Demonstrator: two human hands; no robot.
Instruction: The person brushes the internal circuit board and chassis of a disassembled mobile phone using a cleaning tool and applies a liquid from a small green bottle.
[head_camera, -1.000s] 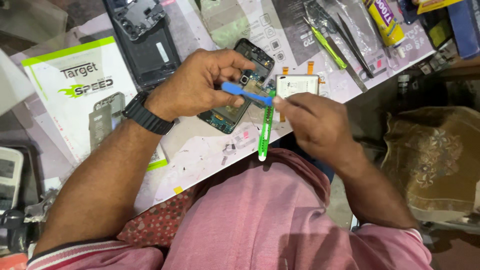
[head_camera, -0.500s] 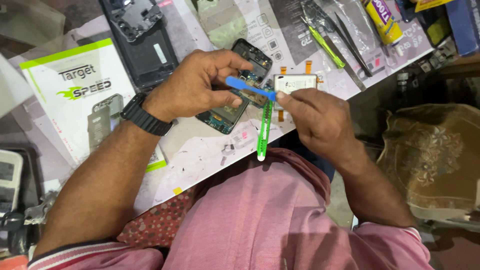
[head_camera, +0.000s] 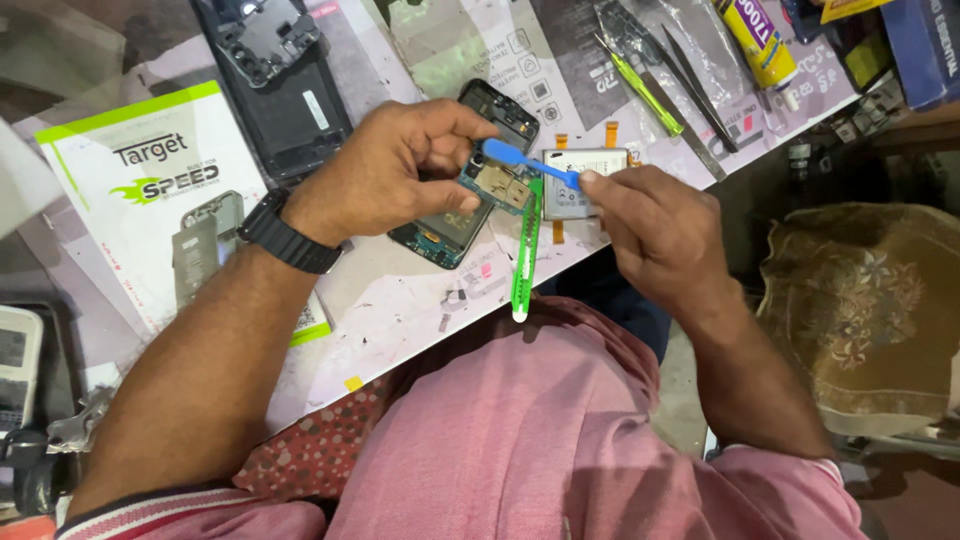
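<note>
My left hand (head_camera: 385, 175) pinches a small teal circuit board (head_camera: 495, 183) above an opened phone body (head_camera: 455, 215) that lies on the bench. In my right hand (head_camera: 655, 225) I hold a blue plastic pry tool (head_camera: 528, 163), its flat tip resting on the board near my left fingers. A green tool (head_camera: 526, 255) hangs down from between my hands toward the bench edge; which hand carries it is unclear. A silver battery (head_camera: 585, 180) with orange flex tabs sits just behind my right fingers. A black watch (head_camera: 288, 236) is on my left wrist.
A dark phone back cover (head_camera: 275, 75) lies at the far left. A white and green card (head_camera: 150, 200) is at the left. Green tweezers (head_camera: 640, 95), black tweezers (head_camera: 695, 85) and a yellow glue tube (head_camera: 755, 40) lie far right. A patterned cushion (head_camera: 870, 300) sits right.
The blue pry tool has shifted up and left across the board, and my left fingers have regripped the board. My right hand stays close beside it.
</note>
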